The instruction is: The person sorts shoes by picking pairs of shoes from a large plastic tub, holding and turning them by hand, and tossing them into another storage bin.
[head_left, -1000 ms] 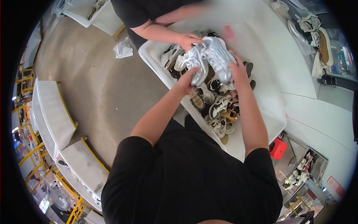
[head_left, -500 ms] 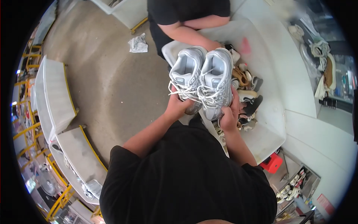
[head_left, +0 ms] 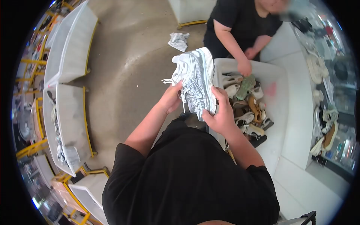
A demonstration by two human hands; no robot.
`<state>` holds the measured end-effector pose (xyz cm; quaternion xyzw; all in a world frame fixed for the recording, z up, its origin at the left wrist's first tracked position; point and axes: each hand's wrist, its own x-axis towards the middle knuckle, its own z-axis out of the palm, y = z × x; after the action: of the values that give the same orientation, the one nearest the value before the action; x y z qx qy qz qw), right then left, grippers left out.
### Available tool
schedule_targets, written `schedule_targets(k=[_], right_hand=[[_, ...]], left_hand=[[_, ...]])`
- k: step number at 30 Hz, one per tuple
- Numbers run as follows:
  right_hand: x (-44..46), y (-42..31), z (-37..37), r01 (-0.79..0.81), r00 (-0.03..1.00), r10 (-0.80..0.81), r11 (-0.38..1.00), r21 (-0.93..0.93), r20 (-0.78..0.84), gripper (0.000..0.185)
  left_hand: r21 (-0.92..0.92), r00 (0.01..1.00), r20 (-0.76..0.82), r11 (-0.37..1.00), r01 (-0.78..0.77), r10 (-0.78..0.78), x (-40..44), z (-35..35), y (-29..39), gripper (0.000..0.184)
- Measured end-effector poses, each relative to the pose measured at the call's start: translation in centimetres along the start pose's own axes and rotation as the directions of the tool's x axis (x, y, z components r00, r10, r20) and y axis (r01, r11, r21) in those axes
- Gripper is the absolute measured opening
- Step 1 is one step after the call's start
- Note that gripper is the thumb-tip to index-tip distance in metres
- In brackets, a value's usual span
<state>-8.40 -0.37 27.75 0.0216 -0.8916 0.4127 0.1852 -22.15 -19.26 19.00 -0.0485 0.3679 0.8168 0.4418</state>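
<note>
A pair of silver-grey sneakers (head_left: 198, 75) with white laces is held in front of my chest, turned so the side and sole edge of the right one face up. My right hand (head_left: 220, 112) grips the toe end of that shoe, thumb on the upper and fingers along the sole. My left hand (head_left: 171, 98) is closed at the lace side, near the other sneaker, which is mostly hidden behind the first. Loose lace ends dangle by my left fingers.
A white bin (head_left: 277, 75) holding several mixed shoes stands to the right. Across it, a person in black (head_left: 240, 30) has one hand on a green shoe (head_left: 246, 87). White carts (head_left: 71, 48) line the left; a crumpled white sheet (head_left: 178, 41) lies on the floor.
The sneakers have rolled from tops facing me onto their side. My view has swung right, showing more of the bin and the other person, whose hand is now at a green shoe.
</note>
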Motion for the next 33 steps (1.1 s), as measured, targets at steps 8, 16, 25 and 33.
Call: schedule_targets(k=[8, 16, 25, 33], right_hand=[[3.5, -2.3, 4.9, 0.099, 0.978, -0.125, 0.983, 0.152, 0.165, 0.086], [4.1, -3.4, 6.3, 0.13, 0.974, -0.163, 0.971, 0.203, 0.158, 0.092], [3.2, -3.0, 6.4, 0.141, 0.977, -0.151, 0.987, 0.076, 0.152, 0.094], [3.9, -2.2, 7.6, -0.071, 0.966, 0.03, 0.986, 0.153, 0.255, 0.077]], left_hand=[[-0.022, 0.987, -0.102, 0.992, -0.126, 0.123, -2.3, -4.2, 2.4, 0.063], [-0.031, 0.958, -0.067, 0.959, -0.283, 0.28, -2.3, -5.1, 4.2, 0.062], [0.028, 0.959, -0.034, 0.96, -0.28, 0.281, 0.6, -4.5, 3.0, 0.049], [-0.369, 1.0, -0.003, 0.929, -0.006, 0.006, 0.5, -4.8, 2.4, 0.044]])
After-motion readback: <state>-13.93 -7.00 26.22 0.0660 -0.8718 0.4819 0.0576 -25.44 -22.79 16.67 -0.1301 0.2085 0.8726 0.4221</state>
